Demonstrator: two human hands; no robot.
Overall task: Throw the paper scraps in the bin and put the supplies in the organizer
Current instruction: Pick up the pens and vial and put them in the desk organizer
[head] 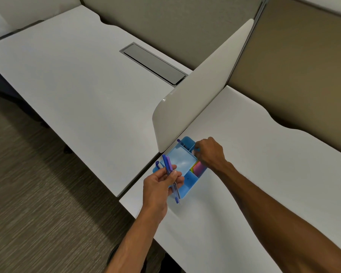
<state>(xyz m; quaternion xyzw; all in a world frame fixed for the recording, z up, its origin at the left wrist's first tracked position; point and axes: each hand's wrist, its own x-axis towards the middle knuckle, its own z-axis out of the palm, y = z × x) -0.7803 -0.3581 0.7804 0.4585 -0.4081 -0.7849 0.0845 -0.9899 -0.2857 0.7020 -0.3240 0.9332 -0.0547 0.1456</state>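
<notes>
A light-blue organizer (182,161) stands on the white desk (244,174) against the foot of a white divider panel. Colourful sticky notes (197,166) fill one of its compartments, and a dark pen (180,142) stands in a far slot. My left hand (158,187) holds a bunch of blue and purple pens (170,174) just over the organizer's near end. My right hand (210,152) hovers at the organizer's far right corner, fingers curled around something small and light blue that I cannot make out.
The divider panel (197,95) rises between this desk and the neighbouring desk (77,85), which has a grey cable hatch (154,63). Beige partition walls (293,66) close the back. Carpeted floor (28,184) lies to the left.
</notes>
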